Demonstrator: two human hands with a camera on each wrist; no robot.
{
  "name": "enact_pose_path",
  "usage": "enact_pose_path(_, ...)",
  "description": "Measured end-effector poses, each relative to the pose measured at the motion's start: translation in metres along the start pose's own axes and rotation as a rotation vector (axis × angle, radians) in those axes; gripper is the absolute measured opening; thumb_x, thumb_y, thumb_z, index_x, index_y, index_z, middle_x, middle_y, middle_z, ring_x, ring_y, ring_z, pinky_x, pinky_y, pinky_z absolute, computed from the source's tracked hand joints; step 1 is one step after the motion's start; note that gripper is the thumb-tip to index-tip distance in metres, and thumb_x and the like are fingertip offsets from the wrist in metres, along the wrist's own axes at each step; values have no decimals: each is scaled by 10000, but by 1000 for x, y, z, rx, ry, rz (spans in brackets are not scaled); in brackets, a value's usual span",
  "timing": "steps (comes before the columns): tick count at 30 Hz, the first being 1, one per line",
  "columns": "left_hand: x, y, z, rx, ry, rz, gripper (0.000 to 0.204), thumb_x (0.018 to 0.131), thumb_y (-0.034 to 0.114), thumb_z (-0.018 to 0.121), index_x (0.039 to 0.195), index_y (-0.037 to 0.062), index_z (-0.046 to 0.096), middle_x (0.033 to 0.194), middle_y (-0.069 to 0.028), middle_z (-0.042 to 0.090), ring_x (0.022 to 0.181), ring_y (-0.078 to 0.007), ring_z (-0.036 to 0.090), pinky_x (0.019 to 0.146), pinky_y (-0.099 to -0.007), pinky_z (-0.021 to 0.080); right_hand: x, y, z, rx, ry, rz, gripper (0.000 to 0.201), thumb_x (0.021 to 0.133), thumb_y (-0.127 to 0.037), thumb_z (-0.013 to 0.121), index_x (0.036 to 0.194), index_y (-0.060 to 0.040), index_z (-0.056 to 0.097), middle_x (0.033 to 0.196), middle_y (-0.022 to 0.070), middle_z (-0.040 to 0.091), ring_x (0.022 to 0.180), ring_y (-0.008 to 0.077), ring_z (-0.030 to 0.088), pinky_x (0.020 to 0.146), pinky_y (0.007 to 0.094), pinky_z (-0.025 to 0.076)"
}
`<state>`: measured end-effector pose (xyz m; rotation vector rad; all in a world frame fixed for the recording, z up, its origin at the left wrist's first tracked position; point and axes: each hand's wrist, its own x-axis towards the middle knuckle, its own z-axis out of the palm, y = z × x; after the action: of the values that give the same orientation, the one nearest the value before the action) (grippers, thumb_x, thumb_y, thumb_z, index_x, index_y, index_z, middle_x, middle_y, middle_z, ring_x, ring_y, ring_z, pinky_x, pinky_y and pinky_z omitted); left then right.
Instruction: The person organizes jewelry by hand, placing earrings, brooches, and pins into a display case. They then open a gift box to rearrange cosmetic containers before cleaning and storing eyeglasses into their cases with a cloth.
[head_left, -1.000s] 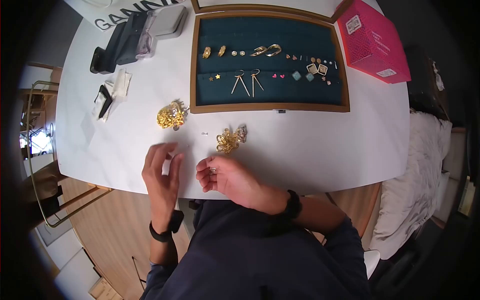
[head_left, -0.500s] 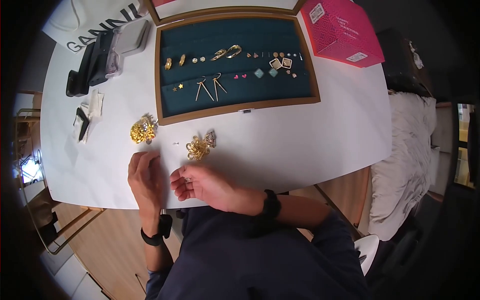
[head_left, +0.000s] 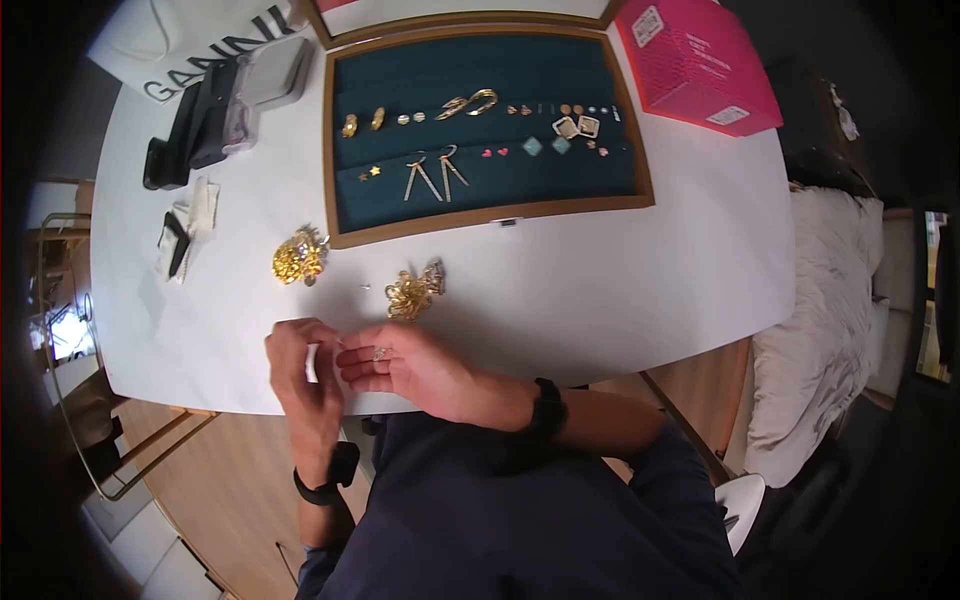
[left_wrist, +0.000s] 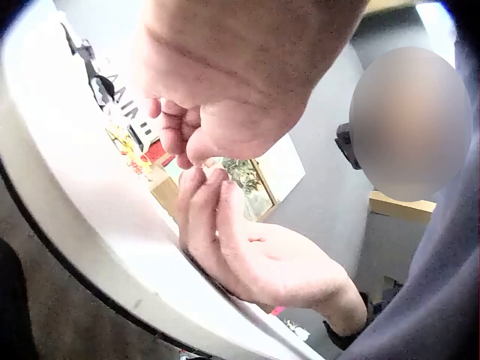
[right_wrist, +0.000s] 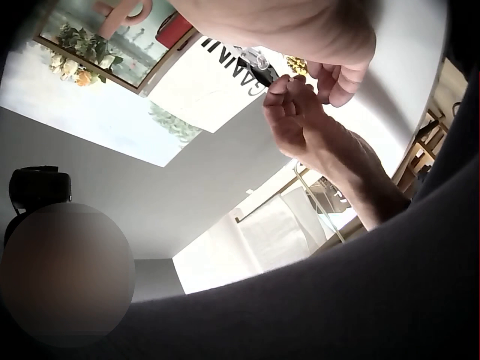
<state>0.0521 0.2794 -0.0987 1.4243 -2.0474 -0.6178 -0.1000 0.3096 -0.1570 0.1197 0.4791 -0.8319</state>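
In the head view my left hand and right hand meet fingertip to fingertip over the front of the white table. Curled fingers of the right hand cradle a small silver piece of jewellery against their palm side. The left thumb and fingertips come together at the right fingertips; I cannot tell what lies between them. Just beyond are a gold chain bundle with a silvery end and a second gold bundle. A tiny silver piece lies between these bundles.
An open wooden jewellery case with dark green lining displays several earrings. Cases and a white bag stand back left, with crumpled cloths nearer. A pink box is at back right.
The left hand has moved in from beside the right hand until their fingertips meet. The silver piece stays in the right hand. The head view has shifted.
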Motion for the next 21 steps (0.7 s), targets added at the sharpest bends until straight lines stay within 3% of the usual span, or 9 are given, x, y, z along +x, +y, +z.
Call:
enact_pose_path(3, -4, 8, -2, 9, -51, 49, 307, 709, -170, 521, 939, 19, 594, 955, -131, 610, 934, -308, 562, 857, -379, 453, 0, -2, 1, -12, -78, -10, 335, 1049, -293, 499, 1205, -34, 642, 1208, 103, 647, 1145, 215, 621, 1082, 400, 470)
enact_pose_path(5, -3, 7, -3, 26, -66, 92, 336, 666, -148, 547, 942, 31, 618, 932, -121, 623, 918, -312, 567, 835, -389, 442, -3, -2, 3, -11, -38, -26, 325, 1035, -274, 489, 1187, -27, 635, 1158, 92, 654, 1110, 211, 621, 1055, 396, 482)
enact_pose_path(8, -4, 8, -4, 4, -59, 194, 363, 687, -136, 617, 987, 65, 645, 941, -87, 646, 884, -284, 579, 809, -403, 398, -5, -2, 6, -5, 5, -38, 312, 1028, -268, 483, 1151, -26, 637, 1108, 81, 655, 1086, 203, 619, 1043, 395, 488)
enact_pose_path(12, -5, 8, -1, -18, -23, 208, 266, 757, -104, 661, 971, 54, 668, 940, -97, 667, 862, -299, 594, 804, -393, 429, -5, 0, 2, -23, 17, -46, 297, 1034, -249, 464, 1146, -37, 638, 1090, 77, 655, 1050, 209, 625, 1014, 398, 492)
enact_pose_path(15, -5, 5, -4, -23, 75, 116, 192, 821, -74, 686, 974, 40, 677, 938, -97, 682, 849, -266, 614, 803, -362, 451, -8, -3, -6, -68, 52, -10, 264, 1026, -235, 463, 1081, -45, 638, 1001, 60, 641, 942, 195, 607, 919, 375, 486)
enact_pose_path(18, -3, -2, -9, -88, 205, -188, 97, 887, -45, 672, 969, 0, 648, 986, -80, 689, 896, -179, 591, 843, -305, 452, -17, -11, -13, -95, -7, 12, 235, 1011, -230, 478, 1005, -50, 629, 898, 41, 607, 836, 177, 564, 830, 348, 459)
enact_pose_path(20, -3, -19, -18, -107, 235, -262, 314, 886, -33, 685, 1196, -6, 646, 1051, -64, 698, 928, -143, 593, 865, -301, 457, -23, -19, -19, -104, -75, 14, 225, 1007, -231, 488, 985, -52, 623, 871, 37, 592, 804, 175, 546, 806, 343, 448)
enact_pose_path(21, -4, -27, -21, -89, 215, -273, 351, 881, -35, 686, 1227, 4, 641, 1054, -63, 700, 930, -144, 597, 862, -302, 458, -25, -21, -24, -101, -104, 19, 223, 1006, -232, 491, 986, -52, 621, 875, 39, 590, 804, 177, 545, 808, 345, 448)
